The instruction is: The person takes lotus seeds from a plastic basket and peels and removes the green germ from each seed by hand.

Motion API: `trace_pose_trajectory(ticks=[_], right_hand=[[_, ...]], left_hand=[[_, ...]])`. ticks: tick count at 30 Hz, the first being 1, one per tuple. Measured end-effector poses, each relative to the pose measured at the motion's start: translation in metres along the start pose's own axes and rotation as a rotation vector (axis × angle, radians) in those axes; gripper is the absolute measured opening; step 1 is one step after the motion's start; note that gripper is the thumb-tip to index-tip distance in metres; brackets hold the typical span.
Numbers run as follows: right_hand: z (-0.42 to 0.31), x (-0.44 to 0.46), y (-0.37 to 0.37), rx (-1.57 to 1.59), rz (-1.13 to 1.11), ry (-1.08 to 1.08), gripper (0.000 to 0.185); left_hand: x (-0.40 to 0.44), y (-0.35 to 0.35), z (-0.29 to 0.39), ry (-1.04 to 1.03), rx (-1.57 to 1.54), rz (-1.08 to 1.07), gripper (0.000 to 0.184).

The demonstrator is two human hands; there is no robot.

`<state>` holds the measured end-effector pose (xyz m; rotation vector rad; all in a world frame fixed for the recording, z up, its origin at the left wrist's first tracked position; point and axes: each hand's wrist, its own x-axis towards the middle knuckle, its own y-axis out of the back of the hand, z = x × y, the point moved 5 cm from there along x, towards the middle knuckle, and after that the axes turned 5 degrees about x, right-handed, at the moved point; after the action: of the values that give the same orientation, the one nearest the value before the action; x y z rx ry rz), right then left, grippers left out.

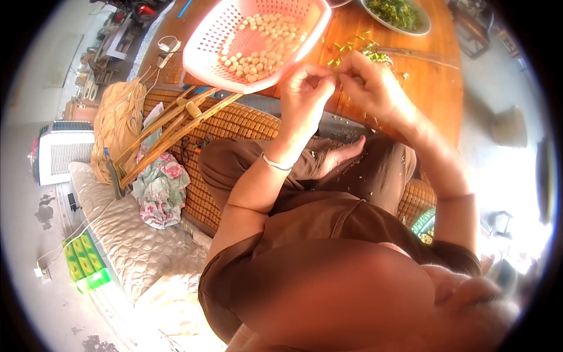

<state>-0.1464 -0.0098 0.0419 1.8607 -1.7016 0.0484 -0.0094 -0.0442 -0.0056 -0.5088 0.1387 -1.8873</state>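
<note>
My left hand [307, 92], with a pale bracelet on the wrist, is closed, its thumb and fingertips pinched together. Fingertip to fingertip with it, my right hand [370, 85] is closed in a pinch too. Whatever lies between the fingers is too small to make out. Just left of my hands, a pink plastic basket [196, 63] holds many small, round, cream-coloured pieces [255, 63]. Chopped green bits [375, 54] lie scattered on the wooden table [437, 82] behind my right hand.
A bowl of chopped greens [399, 13] stands at the table's far side, near a long, thin, flat object [419, 55]. At left, a wooden crutch [161, 141] leans by a floral cloth [161, 199] on the woven-mat seat [231, 120]. Pale flecks dot my trousers.
</note>
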Motion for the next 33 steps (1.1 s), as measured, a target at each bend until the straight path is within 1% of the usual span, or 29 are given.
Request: trace_pose_trajectory(ticks=[2,4,8,10,14,16,17,19,20,22,26,28,29,31,32,33], right_hand=[[0.000,0.000,0.000,0.025,-0.010,0.005,0.008],[0.004,-0.001,0.000,0.082,-0.025,-0.068,0.008],[0.007,-0.001,0.000,0.134,-0.034,-0.102,0.007],[0.009,0.000,0.000,0.224,-0.060,-0.139,0.006],[0.010,0.000,0.002,0.343,-0.055,-0.220,0.006],[0.020,0.000,0.002,0.542,-0.108,-0.377,0.011],[0.023,0.001,0.003,0.541,-0.108,-0.375,0.011],[0.032,0.001,0.002,0.801,-0.066,-0.464,0.016],[0.034,0.002,0.002,0.798,-0.066,-0.461,0.016],[0.038,0.001,0.001,1.023,-0.033,-0.516,0.018],[0.036,0.002,0.000,1.085,-0.028,-0.523,0.018],[0.038,0.002,0.001,1.141,0.010,-0.550,0.018],[0.037,0.002,0.001,1.142,0.011,-0.549,0.018],[0.034,0.002,0.003,1.176,0.059,-0.554,0.018],[0.036,0.002,0.003,1.176,0.061,-0.554,0.018],[0.037,0.003,0.003,1.171,0.045,-0.526,0.018]], left_hand=[[0.002,0.003,-0.003,0.013,-0.016,-0.001,0.008],[0.003,0.005,-0.008,0.039,-0.017,-0.013,0.009],[0.002,0.006,-0.009,0.096,-0.069,0.000,0.007],[0.001,0.006,-0.009,0.148,-0.119,-0.002,0.006],[0.002,0.005,-0.007,0.156,-0.204,-0.037,0.008],[0.004,0.005,-0.010,0.222,-0.331,-0.079,0.009],[0.005,0.005,-0.010,0.220,-0.332,-0.080,0.009],[0.004,-0.001,-0.008,0.282,-0.453,-0.084,0.012],[0.004,-0.002,-0.009,0.279,-0.454,-0.087,0.012],[0.003,-0.003,-0.010,0.270,-0.462,-0.128,0.014],[0.003,-0.004,-0.009,0.275,-0.469,-0.097,0.013],[0.003,-0.005,-0.009,0.219,-0.373,-0.136,0.013],[0.003,-0.005,-0.010,0.220,-0.372,-0.137,0.013],[0.004,-0.010,-0.001,0.128,-0.224,-0.179,0.013],[0.003,-0.010,-0.002,0.129,-0.223,-0.180,0.013],[0.003,-0.009,-0.002,0.107,-0.149,-0.165,0.014]])
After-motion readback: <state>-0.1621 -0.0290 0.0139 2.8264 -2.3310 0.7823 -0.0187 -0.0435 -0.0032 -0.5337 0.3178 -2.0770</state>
